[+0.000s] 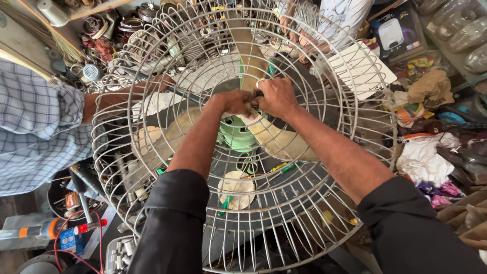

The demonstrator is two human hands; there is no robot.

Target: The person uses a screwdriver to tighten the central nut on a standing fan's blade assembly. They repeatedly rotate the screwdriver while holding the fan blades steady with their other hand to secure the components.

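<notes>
A large round wire fan guard (pixel 152 76) fills the middle of the view, with dusty fan blades (pixel 276 142) and a green hub (pixel 236 134) inside it. My left hand (pixel 234 101) and my right hand (pixel 275 96) meet at the hub's centre, both with fingers closed around the middle of the fan where the blades join. My arms reach in over the guard's near rim. Exactly what the fingers pinch is hidden by the hands.
A person in a checked shirt (pixel 35 122) at the left holds the guard's far rim with one hand (pixel 157 83). Another person in white (pixel 345 15) stands at the back. Screwdrivers (pixel 284 167) lie below the guard; rags (pixel 423 157) and parts clutter the right.
</notes>
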